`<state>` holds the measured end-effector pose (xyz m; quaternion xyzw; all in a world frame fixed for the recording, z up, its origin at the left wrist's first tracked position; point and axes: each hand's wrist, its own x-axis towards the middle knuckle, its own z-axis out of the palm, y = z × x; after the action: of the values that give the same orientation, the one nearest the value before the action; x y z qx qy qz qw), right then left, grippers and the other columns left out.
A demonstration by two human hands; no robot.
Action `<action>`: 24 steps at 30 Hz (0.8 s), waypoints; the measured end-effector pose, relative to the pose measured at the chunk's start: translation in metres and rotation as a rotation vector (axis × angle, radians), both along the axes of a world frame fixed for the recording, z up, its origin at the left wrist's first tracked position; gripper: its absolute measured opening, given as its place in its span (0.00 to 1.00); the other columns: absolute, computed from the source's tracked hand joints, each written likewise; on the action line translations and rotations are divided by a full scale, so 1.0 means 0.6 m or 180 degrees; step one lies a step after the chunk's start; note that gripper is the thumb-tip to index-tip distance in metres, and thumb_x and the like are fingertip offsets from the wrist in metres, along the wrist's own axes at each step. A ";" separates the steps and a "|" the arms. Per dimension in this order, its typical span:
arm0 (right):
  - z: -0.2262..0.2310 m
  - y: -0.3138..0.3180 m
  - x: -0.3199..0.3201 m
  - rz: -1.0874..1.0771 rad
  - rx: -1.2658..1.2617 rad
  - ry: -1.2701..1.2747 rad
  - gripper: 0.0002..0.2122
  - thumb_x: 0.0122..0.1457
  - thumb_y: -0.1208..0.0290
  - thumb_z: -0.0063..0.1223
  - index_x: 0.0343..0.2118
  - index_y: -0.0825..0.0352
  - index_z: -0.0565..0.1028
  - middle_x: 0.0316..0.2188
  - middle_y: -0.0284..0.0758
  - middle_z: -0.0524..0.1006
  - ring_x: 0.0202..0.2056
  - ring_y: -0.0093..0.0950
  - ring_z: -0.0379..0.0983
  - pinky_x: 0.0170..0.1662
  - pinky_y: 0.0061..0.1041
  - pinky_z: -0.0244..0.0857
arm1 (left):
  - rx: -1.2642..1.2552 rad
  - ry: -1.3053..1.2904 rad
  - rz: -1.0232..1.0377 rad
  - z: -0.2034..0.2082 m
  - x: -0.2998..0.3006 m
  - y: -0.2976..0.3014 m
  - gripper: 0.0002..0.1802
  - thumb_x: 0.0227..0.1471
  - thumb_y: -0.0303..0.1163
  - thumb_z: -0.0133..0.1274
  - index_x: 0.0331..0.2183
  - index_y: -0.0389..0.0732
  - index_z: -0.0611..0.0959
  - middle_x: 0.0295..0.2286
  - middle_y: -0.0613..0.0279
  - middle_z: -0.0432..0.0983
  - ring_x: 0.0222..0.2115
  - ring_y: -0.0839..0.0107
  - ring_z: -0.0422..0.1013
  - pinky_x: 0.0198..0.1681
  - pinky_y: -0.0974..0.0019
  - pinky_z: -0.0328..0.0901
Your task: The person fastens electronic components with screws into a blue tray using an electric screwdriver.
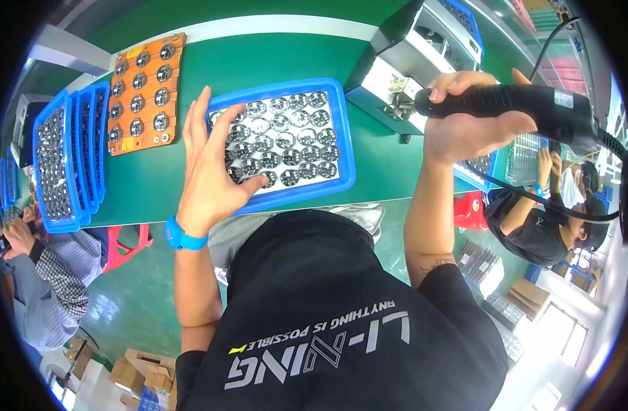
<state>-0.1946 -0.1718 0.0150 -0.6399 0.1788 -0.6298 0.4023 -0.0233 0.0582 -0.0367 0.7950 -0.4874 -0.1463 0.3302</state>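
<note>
My right hand (pixel 475 127) grips a black electric screwdriver (pixel 540 113) by its body, raised at the right with its cord trailing off. The screwdriver's front end is at the opening of a black-and-white box-shaped machine (pixel 386 89); what the bit touches is hard to make out. My left hand (pixel 218 161) is open, fingers spread, over the left side of a shallow blue tray (pixel 343 130). Rows of small round parts (pixel 285 140) with dark, shiny faces sit in the tray's white insert. My left thumb reaches a part in the lowest row.
An orange fixture board (pixel 136 139) with round parts lies left of the tray on the green table (pixel 273 44). Several filled blue trays (pixel 71 205) stand beyond it at the left edge. Co-workers sit on both sides, one in a black shirt (pixel 533 229) at the right.
</note>
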 end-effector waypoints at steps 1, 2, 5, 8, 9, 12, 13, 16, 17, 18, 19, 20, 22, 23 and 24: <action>-0.002 -0.001 0.002 0.0016 0.0001 -0.0002 0.36 0.60 0.31 0.29 0.53 0.63 0.56 0.15 0.40 0.69 0.12 0.31 0.63 0.19 0.30 0.61 | 0.0001 -0.0002 0.0016 0.000 0.000 0.000 0.53 0.20 0.24 0.72 0.56 0.47 0.71 0.63 0.46 0.46 0.63 0.44 0.47 0.63 0.48 0.50; -0.004 -0.001 0.003 0.0032 0.0012 0.0055 0.35 0.60 0.31 0.30 0.52 0.64 0.57 0.15 0.40 0.69 0.12 0.30 0.63 0.19 0.29 0.61 | 0.0009 0.0000 0.0016 -0.001 0.000 0.000 0.53 0.20 0.24 0.72 0.55 0.47 0.71 0.64 0.46 0.46 0.63 0.44 0.47 0.63 0.48 0.51; -0.007 0.005 0.015 0.0047 0.0105 0.0054 0.34 0.61 0.33 0.34 0.50 0.66 0.58 0.15 0.39 0.68 0.12 0.29 0.63 0.19 0.28 0.61 | 0.0022 0.0063 0.0006 -0.003 0.002 0.003 0.52 0.22 0.26 0.72 0.55 0.46 0.71 0.64 0.45 0.44 0.63 0.41 0.44 0.64 0.46 0.50; -0.003 0.003 0.011 0.0313 0.0375 0.0260 0.33 0.60 0.33 0.36 0.49 0.64 0.59 0.15 0.38 0.67 0.14 0.29 0.62 0.20 0.29 0.59 | -0.0031 0.0121 -0.0022 -0.012 0.006 0.009 0.50 0.24 0.28 0.71 0.55 0.46 0.71 0.64 0.43 0.43 0.63 0.38 0.42 0.64 0.43 0.49; -0.004 0.006 0.009 0.0347 0.0480 0.0275 0.33 0.60 0.32 0.35 0.50 0.62 0.60 0.15 0.38 0.66 0.14 0.29 0.61 0.21 0.30 0.58 | -0.0100 0.0118 -0.0063 -0.015 0.008 0.011 0.49 0.25 0.28 0.71 0.55 0.46 0.72 0.64 0.43 0.43 0.63 0.38 0.42 0.64 0.43 0.49; -0.024 0.038 0.012 0.0974 0.1079 0.0065 0.34 0.59 0.29 0.31 0.52 0.58 0.60 0.16 0.36 0.65 0.13 0.29 0.59 0.21 0.30 0.58 | -0.0200 0.0175 -0.0076 -0.022 0.014 0.016 0.47 0.26 0.28 0.70 0.54 0.47 0.72 0.64 0.43 0.43 0.64 0.38 0.41 0.64 0.42 0.49; -0.031 0.061 0.021 0.1146 0.1102 -0.0051 0.35 0.58 0.28 0.31 0.53 0.56 0.59 0.16 0.36 0.66 0.13 0.29 0.60 0.21 0.31 0.58 | -0.0252 0.0232 -0.0119 -0.024 0.015 0.017 0.47 0.26 0.28 0.70 0.54 0.47 0.72 0.64 0.43 0.44 0.64 0.38 0.41 0.63 0.42 0.49; -0.056 0.135 0.056 0.2148 0.1182 -0.0650 0.38 0.54 0.24 0.30 0.55 0.54 0.57 0.17 0.36 0.67 0.13 0.29 0.62 0.22 0.32 0.62 | -0.0277 0.0210 0.0002 -0.031 0.012 0.019 0.48 0.25 0.27 0.71 0.54 0.49 0.73 0.64 0.45 0.45 0.64 0.40 0.42 0.64 0.44 0.50; -0.062 0.158 0.067 0.2287 0.1152 -0.0670 0.39 0.53 0.23 0.30 0.56 0.54 0.57 0.16 0.36 0.67 0.13 0.29 0.63 0.22 0.33 0.63 | -0.0309 0.0156 0.0045 -0.035 0.011 0.019 0.49 0.23 0.27 0.72 0.54 0.51 0.73 0.64 0.47 0.45 0.64 0.42 0.43 0.64 0.46 0.50; -0.068 0.174 0.075 0.2344 0.1178 -0.0598 0.41 0.52 0.23 0.29 0.57 0.54 0.55 0.16 0.37 0.68 0.13 0.29 0.64 0.22 0.34 0.65 | -0.0366 0.0126 0.0059 -0.038 0.011 0.019 0.51 0.23 0.26 0.72 0.55 0.53 0.72 0.64 0.48 0.45 0.64 0.42 0.43 0.64 0.46 0.50; -0.073 0.189 0.087 0.2359 0.1220 -0.0559 0.42 0.51 0.22 0.29 0.57 0.55 0.55 0.16 0.37 0.68 0.13 0.29 0.64 0.22 0.33 0.65 | -0.0354 0.0152 0.0090 -0.040 0.012 0.020 0.51 0.23 0.26 0.72 0.55 0.53 0.72 0.64 0.48 0.45 0.64 0.42 0.43 0.64 0.46 0.50; -0.072 0.201 0.091 0.2265 0.1339 -0.0266 0.42 0.51 0.22 0.29 0.57 0.56 0.54 0.16 0.37 0.67 0.13 0.29 0.64 0.21 0.33 0.65 | -0.0369 0.0131 0.0076 -0.042 0.013 0.021 0.51 0.23 0.26 0.72 0.55 0.53 0.72 0.64 0.48 0.45 0.64 0.42 0.43 0.64 0.46 0.50; -0.067 0.215 0.098 0.2173 0.1517 0.0131 0.43 0.50 0.21 0.29 0.56 0.57 0.54 0.16 0.38 0.67 0.13 0.30 0.63 0.20 0.31 0.64 | -0.0429 0.0131 0.0049 -0.048 0.014 0.022 0.50 0.25 0.26 0.72 0.55 0.53 0.71 0.64 0.48 0.45 0.64 0.42 0.44 0.64 0.46 0.51; -0.070 0.220 0.101 0.2191 0.1523 0.0156 0.43 0.50 0.21 0.29 0.56 0.57 0.54 0.16 0.38 0.67 0.13 0.30 0.63 0.20 0.31 0.64 | -0.0430 0.0150 0.0073 -0.052 0.015 0.023 0.50 0.25 0.26 0.72 0.55 0.53 0.71 0.64 0.48 0.45 0.64 0.42 0.44 0.64 0.46 0.51; -0.073 0.224 0.103 0.2206 0.1544 0.0162 0.43 0.50 0.21 0.29 0.56 0.57 0.54 0.16 0.38 0.67 0.12 0.30 0.63 0.20 0.31 0.64 | -0.0478 0.0151 0.0059 -0.055 0.016 0.025 0.50 0.25 0.26 0.72 0.55 0.53 0.72 0.64 0.48 0.45 0.63 0.42 0.44 0.63 0.46 0.51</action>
<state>-0.1329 -0.0377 -0.0288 -0.5643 0.1061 -0.3810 0.7247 -0.0140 0.0731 -0.0695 0.7688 -0.4816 -0.1250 0.4016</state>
